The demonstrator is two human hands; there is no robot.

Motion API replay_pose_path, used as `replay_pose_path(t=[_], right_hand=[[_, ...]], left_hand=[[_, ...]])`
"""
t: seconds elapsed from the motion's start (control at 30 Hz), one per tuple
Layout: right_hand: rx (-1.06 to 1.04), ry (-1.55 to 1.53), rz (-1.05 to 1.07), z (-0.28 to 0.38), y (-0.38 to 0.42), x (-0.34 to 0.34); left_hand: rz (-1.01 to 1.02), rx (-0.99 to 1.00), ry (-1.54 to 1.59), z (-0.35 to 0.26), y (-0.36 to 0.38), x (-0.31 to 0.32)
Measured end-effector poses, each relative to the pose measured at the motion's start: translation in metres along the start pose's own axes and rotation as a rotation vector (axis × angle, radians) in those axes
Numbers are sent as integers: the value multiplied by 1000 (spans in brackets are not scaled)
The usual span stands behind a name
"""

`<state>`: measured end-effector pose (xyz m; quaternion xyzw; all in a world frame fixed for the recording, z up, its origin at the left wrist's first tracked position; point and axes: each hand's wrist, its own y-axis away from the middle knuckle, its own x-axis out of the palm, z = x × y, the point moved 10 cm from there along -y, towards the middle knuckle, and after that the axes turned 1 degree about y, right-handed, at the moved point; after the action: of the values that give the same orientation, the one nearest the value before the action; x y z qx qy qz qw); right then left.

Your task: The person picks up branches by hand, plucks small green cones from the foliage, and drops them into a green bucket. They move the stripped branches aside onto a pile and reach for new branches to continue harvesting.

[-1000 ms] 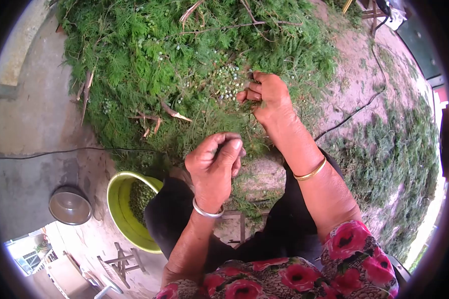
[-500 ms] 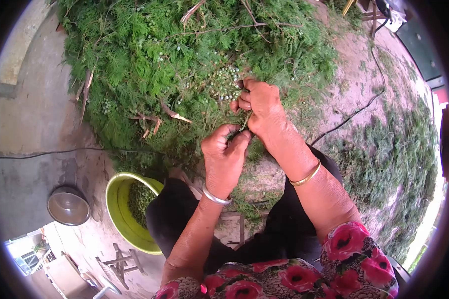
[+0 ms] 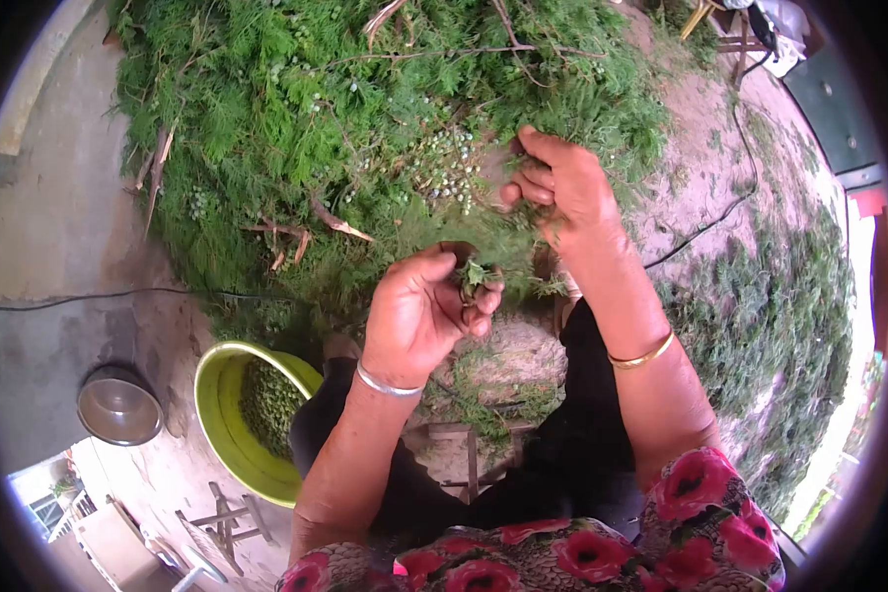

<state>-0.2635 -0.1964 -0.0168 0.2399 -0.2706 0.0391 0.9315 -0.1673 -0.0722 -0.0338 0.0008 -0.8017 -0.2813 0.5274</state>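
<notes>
My left hand [image 3: 405, 321], with a silver bangle at the wrist, is turned palm up with its fingers curled round a few small green cones [image 3: 477, 276]. Up and to the right, my right hand [image 3: 574, 187] has bent fingers near the edge of the cut evergreen branches [image 3: 257, 109]. What it holds, if anything, is hidden; blurred greenery shows below it. Pale bluish-green cones [image 3: 444, 158] lie clustered among the foliage in front of both hands. A yellow-green bucket [image 3: 217, 434] with many picked cones [image 3: 269, 400] stands beside my left leg.
A metal bowl [image 3: 120, 405] sits on the concrete at left, with a small wooden stool [image 3: 225, 528] below it. Broken branch stubs [image 3: 340, 222] poke from the pile. A black cable [image 3: 705, 232] crosses the ground at right, by more spread greenery [image 3: 775, 326].
My hands have drawn apart. The right moved up and right; the left moved slightly left and down and turned its palm up, showing green cones in its fingers.
</notes>
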Motion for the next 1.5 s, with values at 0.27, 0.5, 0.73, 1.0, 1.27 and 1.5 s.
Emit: replay_pose_path(t=[0.27,0.5,0.73,1.0,1.27,1.5], right_hand=[[-4,417,-79,-6,21,17],[-94,578,284,-8,40,55],[-249,958,293,-23,33,50],[-345,1174,194,-9,47,64],[-161,884,78,-4,35,46],[-271,1210,457,-37,37,68]], left_hand=[[82,79,86,-31,0,1],[61,295,-137,-67,9,4],[67,363,-59,-74,13,2],[36,342,-314,-69,12,2],[-46,313,-308,-71,10,-10],[-170,473,-253,-80,13,-23]])
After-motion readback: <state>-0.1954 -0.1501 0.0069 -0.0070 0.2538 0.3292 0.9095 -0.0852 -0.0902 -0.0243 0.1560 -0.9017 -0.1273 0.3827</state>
